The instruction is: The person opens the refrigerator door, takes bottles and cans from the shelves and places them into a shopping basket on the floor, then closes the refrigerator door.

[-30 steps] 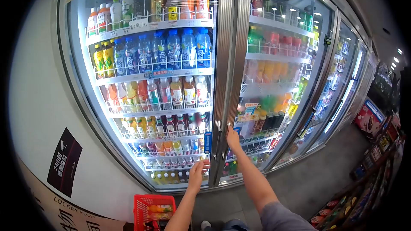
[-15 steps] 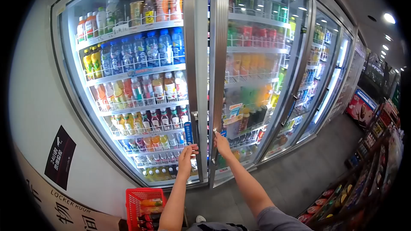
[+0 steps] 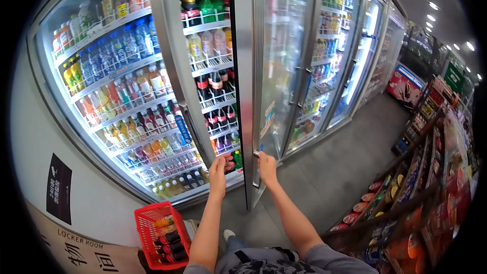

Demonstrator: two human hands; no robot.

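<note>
In the head view my right hand [image 3: 267, 169] is closed around the handle [image 3: 257, 154] of a glass cooler door [image 3: 276, 86]. The door stands swung out toward me, its edge almost facing me. My left hand [image 3: 218, 171] is held out in front of the opened cooler section, fingers loosely apart, with nothing seen in them. Behind it are shelves of bottled drinks [image 3: 215, 83], among them dark cola bottles [image 3: 218, 116] and green bottles [image 3: 208, 10]. Left of the opening, a second glass door [image 3: 109, 83] is shut over more bottles.
A red basket [image 3: 143, 233] with several bottles stands on the floor at lower left. More cooler doors [image 3: 329, 50] run off to the right. A slanted rack of packaged goods [image 3: 401, 208] lines the right side of the grey floor [image 3: 329, 177].
The right-hand cooler door has swung open toward me, pulled by my right hand, uncovering the shelves. My left hand stays near the opening. The view has shifted right.
</note>
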